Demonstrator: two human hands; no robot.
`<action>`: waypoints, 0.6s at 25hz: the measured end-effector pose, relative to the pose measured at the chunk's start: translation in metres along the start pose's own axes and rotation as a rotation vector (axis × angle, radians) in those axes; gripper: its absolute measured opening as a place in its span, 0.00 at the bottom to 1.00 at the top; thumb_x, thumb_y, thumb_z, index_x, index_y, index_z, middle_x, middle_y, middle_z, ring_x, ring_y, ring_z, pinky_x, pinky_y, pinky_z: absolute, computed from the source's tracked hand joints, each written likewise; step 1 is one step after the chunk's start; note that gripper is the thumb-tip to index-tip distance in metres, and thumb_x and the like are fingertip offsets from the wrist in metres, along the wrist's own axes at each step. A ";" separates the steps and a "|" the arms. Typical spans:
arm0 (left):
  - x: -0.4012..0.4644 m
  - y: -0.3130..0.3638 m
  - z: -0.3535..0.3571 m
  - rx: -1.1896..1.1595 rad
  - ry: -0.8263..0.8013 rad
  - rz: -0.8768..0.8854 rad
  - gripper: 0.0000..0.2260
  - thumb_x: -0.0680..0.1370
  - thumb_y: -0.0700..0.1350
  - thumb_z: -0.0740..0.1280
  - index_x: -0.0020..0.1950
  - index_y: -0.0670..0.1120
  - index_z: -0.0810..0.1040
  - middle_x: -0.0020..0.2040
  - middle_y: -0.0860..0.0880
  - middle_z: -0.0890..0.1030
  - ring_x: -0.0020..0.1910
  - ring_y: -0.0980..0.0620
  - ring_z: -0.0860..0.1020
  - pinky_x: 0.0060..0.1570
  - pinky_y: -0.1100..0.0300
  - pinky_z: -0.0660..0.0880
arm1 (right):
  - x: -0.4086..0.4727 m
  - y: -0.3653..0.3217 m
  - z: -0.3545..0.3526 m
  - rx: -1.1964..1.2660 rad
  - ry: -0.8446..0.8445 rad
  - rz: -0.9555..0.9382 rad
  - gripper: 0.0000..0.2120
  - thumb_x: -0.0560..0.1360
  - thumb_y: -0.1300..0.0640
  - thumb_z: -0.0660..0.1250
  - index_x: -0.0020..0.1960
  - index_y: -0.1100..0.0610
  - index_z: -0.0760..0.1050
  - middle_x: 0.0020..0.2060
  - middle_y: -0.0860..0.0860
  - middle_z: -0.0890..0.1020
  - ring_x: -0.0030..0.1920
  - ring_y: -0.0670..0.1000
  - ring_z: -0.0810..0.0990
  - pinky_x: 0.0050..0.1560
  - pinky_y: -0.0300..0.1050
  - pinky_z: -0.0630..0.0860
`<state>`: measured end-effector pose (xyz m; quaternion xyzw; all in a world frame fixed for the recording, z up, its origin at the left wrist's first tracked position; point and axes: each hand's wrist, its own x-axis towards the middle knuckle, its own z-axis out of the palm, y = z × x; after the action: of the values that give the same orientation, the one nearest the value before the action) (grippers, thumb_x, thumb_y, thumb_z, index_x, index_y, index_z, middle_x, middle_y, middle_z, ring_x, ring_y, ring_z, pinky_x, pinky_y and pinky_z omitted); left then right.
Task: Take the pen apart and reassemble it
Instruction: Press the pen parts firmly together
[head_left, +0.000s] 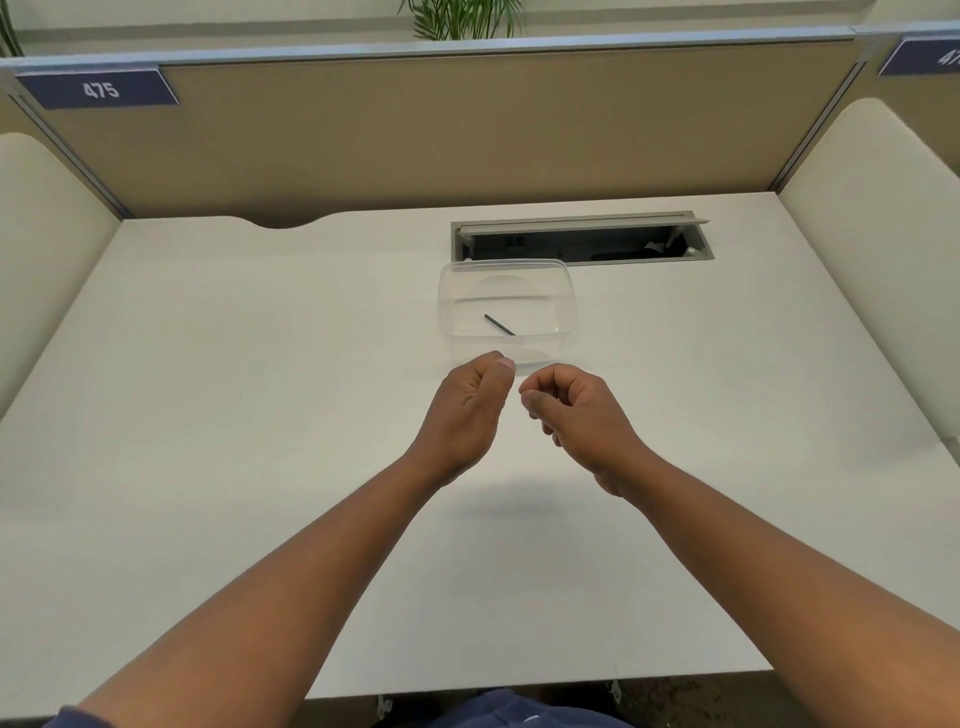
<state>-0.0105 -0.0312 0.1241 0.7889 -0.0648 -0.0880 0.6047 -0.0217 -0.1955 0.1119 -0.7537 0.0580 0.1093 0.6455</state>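
Observation:
My left hand (475, 400) and my right hand (576, 410) are held close together above the white desk (260, 415), fingers curled and pinched, fingertips almost touching. A small pale, see-through pen part (517, 375) seems to sit between the fingertips; most of it is hidden by the fingers. Just beyond the hands stands a clear plastic container (447, 306). A thin dark ink refill (500, 325) lies slanted on its bottom.
An open cable tray (582, 241) is sunk into the desk behind the container. A tan partition (415, 130) closes off the back, and cream padded side panels (872, 234) flank the desk. The desk's front edge is near my body.

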 end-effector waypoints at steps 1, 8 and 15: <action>0.000 -0.001 0.000 0.053 -0.018 -0.008 0.18 0.81 0.55 0.56 0.38 0.43 0.64 0.34 0.51 0.65 0.33 0.55 0.63 0.33 0.60 0.63 | 0.000 -0.003 -0.001 0.032 0.016 -0.039 0.02 0.76 0.58 0.69 0.45 0.54 0.81 0.34 0.49 0.79 0.31 0.44 0.73 0.32 0.34 0.72; -0.002 -0.010 -0.010 0.277 -0.187 -0.069 0.18 0.80 0.60 0.53 0.44 0.49 0.72 0.32 0.60 0.72 0.31 0.58 0.67 0.35 0.57 0.66 | 0.009 -0.016 -0.017 -0.147 -0.056 -0.248 0.04 0.76 0.56 0.71 0.48 0.50 0.84 0.36 0.42 0.84 0.36 0.43 0.77 0.38 0.34 0.73; 0.001 -0.011 -0.017 0.366 -0.283 -0.072 0.13 0.83 0.54 0.57 0.49 0.50 0.78 0.47 0.53 0.82 0.43 0.55 0.77 0.43 0.58 0.74 | 0.014 -0.014 -0.024 -0.333 -0.117 -0.306 0.09 0.76 0.62 0.72 0.45 0.48 0.82 0.39 0.43 0.86 0.38 0.43 0.83 0.41 0.36 0.78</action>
<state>-0.0061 -0.0123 0.1183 0.8670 -0.1358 -0.2062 0.4329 -0.0026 -0.2159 0.1252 -0.8421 -0.1131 0.0617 0.5236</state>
